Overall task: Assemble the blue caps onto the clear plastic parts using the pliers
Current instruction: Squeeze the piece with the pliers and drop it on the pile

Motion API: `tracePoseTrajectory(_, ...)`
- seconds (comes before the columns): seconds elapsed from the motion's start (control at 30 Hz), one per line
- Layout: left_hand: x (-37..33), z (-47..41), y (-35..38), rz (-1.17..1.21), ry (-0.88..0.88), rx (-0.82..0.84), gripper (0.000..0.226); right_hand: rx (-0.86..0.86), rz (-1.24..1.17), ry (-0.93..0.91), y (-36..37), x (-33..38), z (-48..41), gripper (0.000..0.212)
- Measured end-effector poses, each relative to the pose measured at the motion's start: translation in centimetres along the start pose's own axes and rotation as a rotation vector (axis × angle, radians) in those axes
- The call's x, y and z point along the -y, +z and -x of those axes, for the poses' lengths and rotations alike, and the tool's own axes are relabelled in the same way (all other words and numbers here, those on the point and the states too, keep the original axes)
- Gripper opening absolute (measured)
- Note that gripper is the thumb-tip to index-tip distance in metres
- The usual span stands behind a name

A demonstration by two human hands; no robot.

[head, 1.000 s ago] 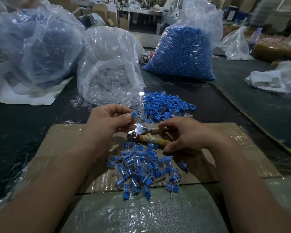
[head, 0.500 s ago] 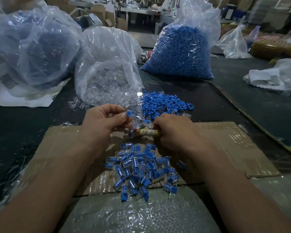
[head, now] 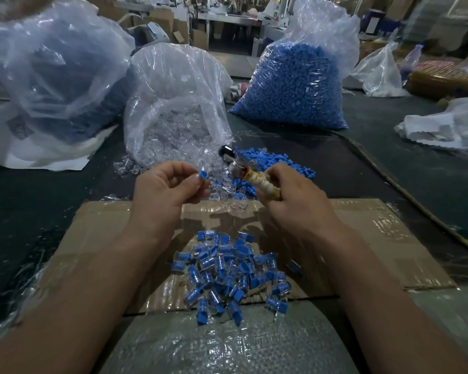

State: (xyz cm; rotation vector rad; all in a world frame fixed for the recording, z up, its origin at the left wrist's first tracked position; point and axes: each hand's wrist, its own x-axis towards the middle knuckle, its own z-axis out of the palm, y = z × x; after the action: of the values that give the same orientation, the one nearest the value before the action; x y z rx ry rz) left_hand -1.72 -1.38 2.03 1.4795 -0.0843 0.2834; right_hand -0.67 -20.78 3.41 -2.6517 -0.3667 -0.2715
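Your left hand (head: 168, 193) pinches one blue cap (head: 203, 176) between thumb and forefinger, raised above the cardboard (head: 376, 238). Your right hand (head: 295, 203) is clenched round the taped handle of the pliers (head: 262, 184), whose blurred head seems to point toward the loose caps (head: 281, 160). The capped pieces (head: 227, 273) lie heaped between your wrists.

A flattened cardboard sheet (head: 376, 238) lies on the dark desk (head: 52, 206), with a shiny woven plastic sheet (head: 227, 346) just in front of its near edge. A thin cord (head: 405, 193) runs slantwise across the desk right of the cardboard. Beyond the cord lies a crumpled white bag (head: 443, 128).
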Motion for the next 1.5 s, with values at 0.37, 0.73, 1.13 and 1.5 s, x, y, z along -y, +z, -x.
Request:
tracePoseTrajectory(0.37, -0.4, 0.4, 0.4, -0.073, 0.086, 0.013, 0.022, 0.142, -0.093, -0.056, 0.6, 0.7, 0.4, 0.021)
tracePoseTrajectory(0.73, -0.4, 0.6, 0.4, -0.147, 0.125, 0.01, 0.023, 0.144, -0.013, -0.069, 0.9, 0.9, 0.1, 0.017)
tracePoseTrajectory(1.13, -0.5, 0.8, 0.6, -0.146, 0.106, -0.02, 0.02, 0.13, -0.001, -0.077, 0.9, 0.9, 0.1, 0.021)
tracePoseTrajectory(1.5, -1.3, 0.6, -0.6, -0.052, -0.053, 0.143, 0.008, 0.244, 0.078, -0.016, 0.2, -0.5, -0.2, 0.023)
